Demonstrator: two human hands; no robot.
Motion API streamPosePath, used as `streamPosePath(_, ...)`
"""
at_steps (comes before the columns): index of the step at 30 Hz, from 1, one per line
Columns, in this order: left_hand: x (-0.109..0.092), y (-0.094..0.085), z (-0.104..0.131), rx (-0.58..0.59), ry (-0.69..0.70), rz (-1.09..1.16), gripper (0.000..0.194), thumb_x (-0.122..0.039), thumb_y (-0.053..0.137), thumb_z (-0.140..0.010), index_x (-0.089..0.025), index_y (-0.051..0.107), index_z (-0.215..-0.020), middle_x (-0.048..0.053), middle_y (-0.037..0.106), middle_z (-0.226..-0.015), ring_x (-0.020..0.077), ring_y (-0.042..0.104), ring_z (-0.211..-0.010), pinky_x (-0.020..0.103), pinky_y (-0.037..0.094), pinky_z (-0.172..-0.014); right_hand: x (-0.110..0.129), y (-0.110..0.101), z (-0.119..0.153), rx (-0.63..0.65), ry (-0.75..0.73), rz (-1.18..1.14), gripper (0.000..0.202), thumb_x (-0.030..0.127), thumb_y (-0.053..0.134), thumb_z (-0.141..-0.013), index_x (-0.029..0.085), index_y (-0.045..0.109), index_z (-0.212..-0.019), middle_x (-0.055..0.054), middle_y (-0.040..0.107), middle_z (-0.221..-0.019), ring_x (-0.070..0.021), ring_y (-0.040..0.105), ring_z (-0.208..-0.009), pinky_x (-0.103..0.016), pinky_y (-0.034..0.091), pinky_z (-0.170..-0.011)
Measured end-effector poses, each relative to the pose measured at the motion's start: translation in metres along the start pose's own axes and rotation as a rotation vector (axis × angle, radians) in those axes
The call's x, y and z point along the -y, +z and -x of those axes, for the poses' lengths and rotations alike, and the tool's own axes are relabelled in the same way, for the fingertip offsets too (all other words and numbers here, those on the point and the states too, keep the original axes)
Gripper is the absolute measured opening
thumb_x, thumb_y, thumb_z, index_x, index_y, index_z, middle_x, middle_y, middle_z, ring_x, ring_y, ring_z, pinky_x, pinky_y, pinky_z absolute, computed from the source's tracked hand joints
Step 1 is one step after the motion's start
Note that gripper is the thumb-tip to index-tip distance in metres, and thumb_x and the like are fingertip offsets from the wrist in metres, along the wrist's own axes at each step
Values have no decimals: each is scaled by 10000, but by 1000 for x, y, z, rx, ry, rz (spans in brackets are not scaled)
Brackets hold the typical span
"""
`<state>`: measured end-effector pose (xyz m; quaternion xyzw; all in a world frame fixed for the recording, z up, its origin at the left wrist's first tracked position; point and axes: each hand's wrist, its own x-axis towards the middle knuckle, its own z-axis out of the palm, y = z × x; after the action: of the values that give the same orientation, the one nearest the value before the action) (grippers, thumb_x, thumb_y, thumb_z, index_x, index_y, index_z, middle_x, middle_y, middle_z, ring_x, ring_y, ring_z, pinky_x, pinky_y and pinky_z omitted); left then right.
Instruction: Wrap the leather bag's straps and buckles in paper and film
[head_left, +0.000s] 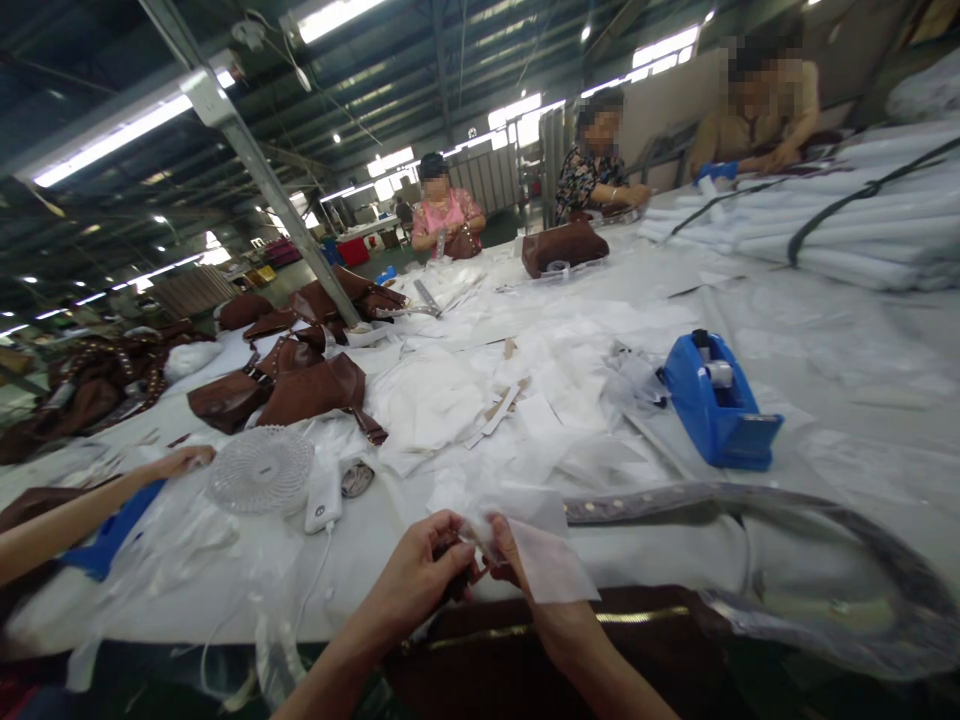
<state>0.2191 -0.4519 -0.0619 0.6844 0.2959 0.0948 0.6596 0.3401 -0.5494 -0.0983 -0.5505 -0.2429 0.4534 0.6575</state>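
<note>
Both of my hands meet at the table's near edge, above a dark brown bag (645, 625) with a gold zipper. My left hand (427, 565) is closed, thumb and fingers pinched on something brown that is too small to make out. My right hand (517, 560) has its thumb pressed on a thin white sheet (551, 550), which hangs over the back of the hand. A long strap (832, 505) in clear plastic wrap curves from beside my right hand round to the far right.
A blue tape dispenser (712, 400) stands right of centre. Left lie a round clear fan (262, 470), brown bags (307, 390) and another person's hand (184, 460). White sheets (435, 395) cover the middle. Three people work behind, near stacked white rolls (847, 220).
</note>
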Motion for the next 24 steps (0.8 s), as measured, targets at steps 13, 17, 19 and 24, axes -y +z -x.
streamPosePath(13,9,-4,-4,-110,-22,5,224,-360,598,-821,-153,511,-823,12,613,-707,135,591,-563,283,508,-567,-8,-4,1,49,-44,-117,352,494,639,-786,143,656,-792,-44,623,-721,-161,550,-693,-267,445,-648)
streamPosePath(17,9,-2,-5,-168,-26,-10,241,-372,615,-807,-157,509,-790,5,615,-680,145,609,-545,266,489,-537,-5,-5,0,-2,-89,-33,368,512,631,-776,145,657,-782,-55,644,-697,-181,575,-676,-276,443,-625)
streamPosePath(19,8,0,-5,-189,-22,-11,248,-376,622,-802,-159,505,-776,2,616,-661,149,615,-539,257,479,-526,-4,-4,0,-41,-113,13,368,524,635,-756,157,652,-735,-47,640,-662,-186,580,-648,-282,451,-616)
streamPosePath(24,10,2,-6,-201,55,51,249,-377,621,-813,-156,510,-782,8,626,-654,142,611,-560,250,483,-548,-8,6,6,-75,-134,140,357,539,582,-770,196,650,-699,-59,662,-639,-217,616,-617,-311,492,-597)
